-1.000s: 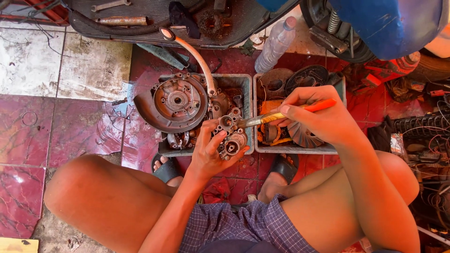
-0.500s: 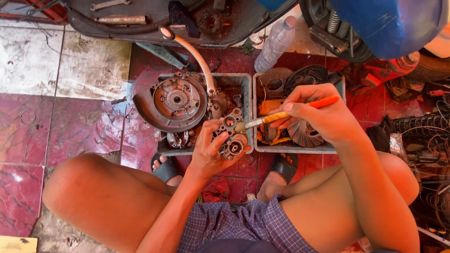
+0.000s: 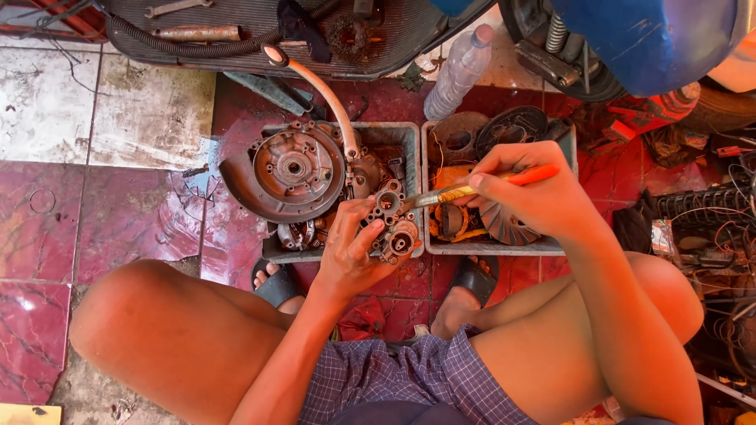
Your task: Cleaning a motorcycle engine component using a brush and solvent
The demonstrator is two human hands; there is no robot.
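My left hand (image 3: 352, 250) grips a small greasy metal engine part (image 3: 391, 222) with round bores, held over the near rim of the left grey tray (image 3: 411, 135). My right hand (image 3: 529, 195) holds an orange-handled brush (image 3: 482, 186), its bristle end touching the top of the metal part. I sit cross-legged on the floor, knees spread to either side, with both trays just ahead of my feet.
A large round engine cover (image 3: 282, 173) and a curved hose (image 3: 331, 98) lie in the left tray. The right grey tray (image 3: 425, 169) holds discs and a fan wheel (image 3: 504, 224). A plastic bottle (image 3: 461, 71), a black mat with tools (image 3: 236, 24), a scooter wheel (image 3: 551, 47) and cables (image 3: 709, 228) surround them.
The brush tip has shifted slightly along the metal part; my left hand has turned the part a little. Otherwise the scene is the same.
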